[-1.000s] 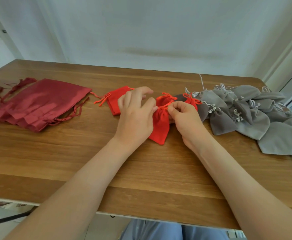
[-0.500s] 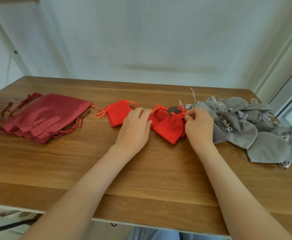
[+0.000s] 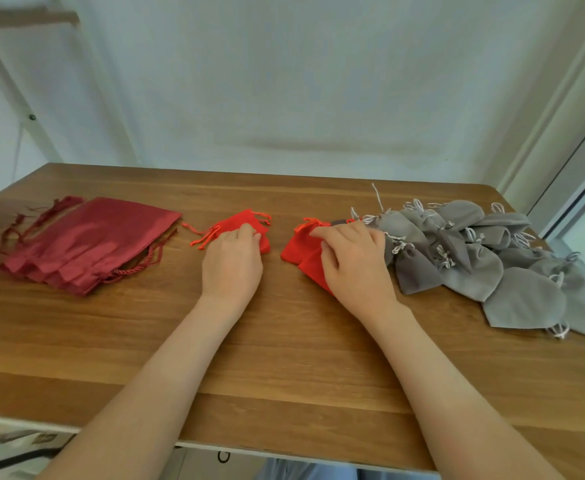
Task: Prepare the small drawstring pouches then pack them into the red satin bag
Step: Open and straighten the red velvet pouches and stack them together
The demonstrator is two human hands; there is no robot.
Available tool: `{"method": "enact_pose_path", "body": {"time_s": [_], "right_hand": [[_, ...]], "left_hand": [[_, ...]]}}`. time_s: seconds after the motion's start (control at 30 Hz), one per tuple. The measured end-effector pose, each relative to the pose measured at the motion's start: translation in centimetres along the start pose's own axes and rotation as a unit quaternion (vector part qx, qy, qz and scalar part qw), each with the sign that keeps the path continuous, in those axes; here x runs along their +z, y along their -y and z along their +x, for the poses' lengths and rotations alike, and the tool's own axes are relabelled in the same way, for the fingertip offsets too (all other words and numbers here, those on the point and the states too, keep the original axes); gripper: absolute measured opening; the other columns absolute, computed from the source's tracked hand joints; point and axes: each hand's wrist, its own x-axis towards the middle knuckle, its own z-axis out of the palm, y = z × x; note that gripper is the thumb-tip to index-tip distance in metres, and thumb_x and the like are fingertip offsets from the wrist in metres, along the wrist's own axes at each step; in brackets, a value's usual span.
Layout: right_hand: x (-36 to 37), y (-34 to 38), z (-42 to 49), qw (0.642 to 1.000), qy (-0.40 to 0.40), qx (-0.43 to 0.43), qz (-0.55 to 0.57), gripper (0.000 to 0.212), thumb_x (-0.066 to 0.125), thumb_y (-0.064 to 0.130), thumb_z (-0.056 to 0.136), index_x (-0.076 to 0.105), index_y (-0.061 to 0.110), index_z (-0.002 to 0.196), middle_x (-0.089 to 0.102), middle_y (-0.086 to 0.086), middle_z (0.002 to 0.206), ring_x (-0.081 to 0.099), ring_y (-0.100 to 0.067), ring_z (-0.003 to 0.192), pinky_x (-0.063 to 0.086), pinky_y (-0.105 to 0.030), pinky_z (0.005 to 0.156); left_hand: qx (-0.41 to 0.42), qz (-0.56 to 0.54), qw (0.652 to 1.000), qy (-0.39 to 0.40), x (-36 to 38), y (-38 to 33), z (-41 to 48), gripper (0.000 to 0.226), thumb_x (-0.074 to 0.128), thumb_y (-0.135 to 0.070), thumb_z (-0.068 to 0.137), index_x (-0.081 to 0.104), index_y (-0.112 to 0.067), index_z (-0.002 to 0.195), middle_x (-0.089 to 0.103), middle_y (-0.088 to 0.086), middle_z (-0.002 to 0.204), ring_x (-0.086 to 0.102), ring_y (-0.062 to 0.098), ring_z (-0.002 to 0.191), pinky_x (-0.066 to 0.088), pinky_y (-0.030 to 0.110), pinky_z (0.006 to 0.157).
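Right hand [image 3: 355, 261]: palm down, fingers stretched flat and pressing on the red pouches next to the grey heap. It grasps nothing.
Left hand [image 3: 232, 266]: palm down on a separate red pouch, with the fingertips bent over the cloth near its neck. Whether they pinch the cloth or only rest on it cannot be told.
Right red pouches [image 3: 298, 251]: overlapping under the Right hand, with orange-red cords showing at their upper left corner. Their far side touches the grey heap.
Left red pouch [image 3: 242, 218]: flat on the wood, its cords trailing out to the left. A strip of bare wood separates it from the Right red pouches.
Grey pouches [image 3: 474, 268]: a loose heap of many, with pale cords, spreading from the Right hand towards the right edge of the table.
Red satin bag [image 3: 90, 240]: dark red, lying flat at the far left with several layered edges showing. A twisted cord lies at its near side, and it is well apart from both hands.
Table [image 3: 284, 358]: wooden, set against a pale wall.
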Motion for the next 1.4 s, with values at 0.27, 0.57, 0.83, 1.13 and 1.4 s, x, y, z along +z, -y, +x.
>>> {"method": "enact_pose_path", "body": {"time_s": [0.27,0.57,0.83,1.13,1.4], "right_hand": [[-1.3,2.1,1.0,0.814,0.046,0.270,0.512,0.043,0.051,0.049,0.087,0.057,0.020,0.118,0.065,-0.002,0.102,0.058,-0.005,0.094,0.043,-0.021,0.088],[-1.1,2.1,0.9,0.830,0.082,0.309,0.457,0.017,0.050,0.008,0.097,0.059,0.022,0.093,0.052,0.004,0.067,0.045,-0.006,0.063,0.037,-0.021,0.057],[-1.2,2.3,1.0,0.818,0.085,0.314,0.474,0.015,0.051,0.007,0.096,0.059,0.017,0.089,0.048,0.003,0.066,0.044,0.000,0.058,0.036,-0.013,0.054],[-0.6,1.4,0.6,0.868,0.057,0.308,0.384,0.022,0.053,0.011,0.095,0.051,0.008,0.073,0.054,-0.004,0.070,0.046,-0.013,0.064,0.039,-0.033,0.065],[-1.2,-0.9,1.0,0.852,-0.061,0.392,0.341,0.027,0.049,0.011,0.093,0.054,0.020,0.068,0.062,0.001,0.057,0.051,-0.016,0.053,0.042,-0.036,0.058]], "left_hand": [[0.335,-0.122,0.929,-0.095,-1.1,-2.4,-0.9,0.023,0.050,-0.013,0.097,0.068,0.000,0.093,0.069,0.011,0.097,0.063,0.026,0.093,0.048,0.036,0.086],[0.096,-0.306,0.947,-0.016,-1.2,-1.4,-0.8,0.034,0.035,-0.024,0.098,0.057,-0.006,0.116,0.060,0.004,0.117,0.054,0.015,0.112,0.039,0.023,0.098],[-0.024,-0.302,0.943,0.137,-0.1,-1.5,-0.5,0.016,0.038,-0.021,0.101,0.049,-0.016,0.111,0.055,-0.007,0.105,0.052,0.011,0.103,0.036,0.021,0.083],[0.002,-0.263,0.956,0.128,0.0,-1.1,-0.1,0.014,0.043,-0.017,0.100,0.054,-0.010,0.100,0.055,-0.003,0.091,0.049,0.017,0.090,0.028,0.022,0.070],[0.013,-0.343,0.938,0.051,-1.1,-1.4,-0.8,0.021,0.033,-0.021,0.097,0.048,-0.012,0.107,0.050,-0.006,0.077,0.050,0.013,0.076,0.035,0.025,0.067]]}}
